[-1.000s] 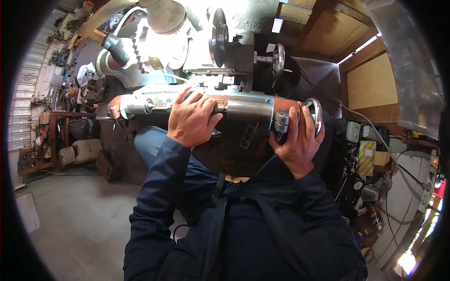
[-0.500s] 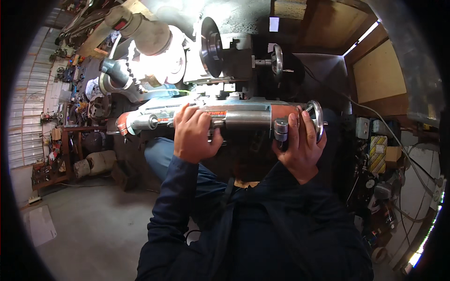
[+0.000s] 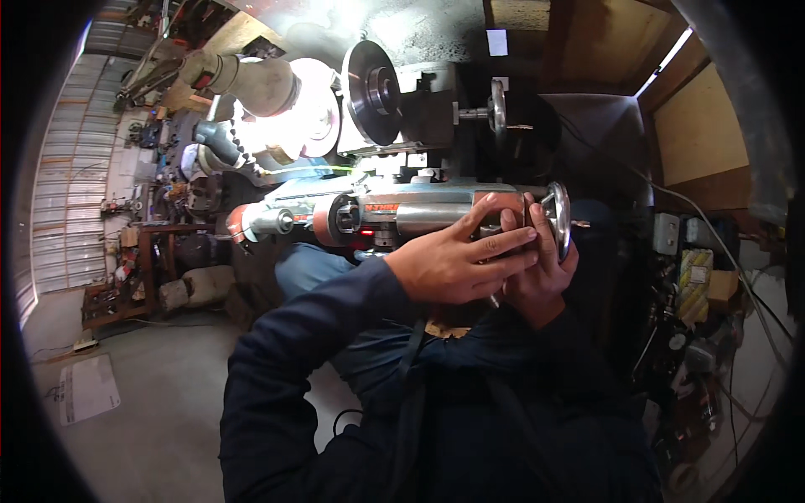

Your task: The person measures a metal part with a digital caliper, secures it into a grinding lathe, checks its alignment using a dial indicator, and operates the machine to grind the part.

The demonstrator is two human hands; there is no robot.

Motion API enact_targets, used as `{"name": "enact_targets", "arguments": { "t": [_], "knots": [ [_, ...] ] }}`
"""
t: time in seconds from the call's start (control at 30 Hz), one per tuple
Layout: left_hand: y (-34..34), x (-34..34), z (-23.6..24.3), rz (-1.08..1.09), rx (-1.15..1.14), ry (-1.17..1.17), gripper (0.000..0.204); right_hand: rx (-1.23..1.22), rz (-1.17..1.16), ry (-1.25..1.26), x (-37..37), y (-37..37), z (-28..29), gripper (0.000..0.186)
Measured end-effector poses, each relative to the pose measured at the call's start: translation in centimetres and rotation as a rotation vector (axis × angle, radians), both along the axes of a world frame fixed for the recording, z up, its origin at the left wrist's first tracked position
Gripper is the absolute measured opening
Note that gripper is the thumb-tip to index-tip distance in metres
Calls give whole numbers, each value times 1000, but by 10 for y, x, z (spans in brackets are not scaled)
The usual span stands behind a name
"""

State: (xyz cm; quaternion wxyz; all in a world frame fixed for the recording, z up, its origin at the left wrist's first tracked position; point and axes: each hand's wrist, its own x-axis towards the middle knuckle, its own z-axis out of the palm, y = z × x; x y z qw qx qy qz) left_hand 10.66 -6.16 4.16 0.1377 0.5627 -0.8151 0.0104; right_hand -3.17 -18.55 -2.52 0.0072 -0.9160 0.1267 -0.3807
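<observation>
My left hand (image 3: 461,264) reaches over the right end of a machine's long steel cylinder (image 3: 432,218), overlapping my right hand; its fingers curve over a fitting that they hide. A short metal lever end (image 3: 495,303) shows below it. My right hand (image 3: 549,281) grips the orange end housing (image 3: 507,199) beside a chrome handwheel (image 3: 562,214). Left along the cylinder sit a dark round fitting with an orange side (image 3: 331,220) and a smaller steel spindle (image 3: 272,221).
Above are a steel disc (image 3: 365,92), a second handwheel (image 3: 498,109) and a glaring lamp-lit housing (image 3: 317,113). Cluttered shelving (image 3: 147,239) stands left over a concrete floor (image 3: 159,394). Cables (image 3: 713,218), boxes (image 3: 696,285) and plywood panels (image 3: 696,134) are at the right.
My left hand has moved from the middle of the cylinder to its right end, over my right hand, uncovering the dark round fitting. The view has shifted slightly.
</observation>
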Motion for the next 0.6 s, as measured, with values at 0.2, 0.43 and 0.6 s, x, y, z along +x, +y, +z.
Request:
{"name": "enact_targets", "arguments": {
  "t": [0.2, 0.43, 0.6],
  "knots": [
    [-7, 18, -18, -87, -43, 116, 41, 22, 30, -23, 0, -4, -1, 36],
    [-6, 14, -25, -49, -95, 158, 4, 12, 22, 2, -1, -6, -7, 34],
    [-1, 17, -27, -35, -88, 177, 41, 29, 44, 3, 2, -4, -4, 33]
  ]
}}
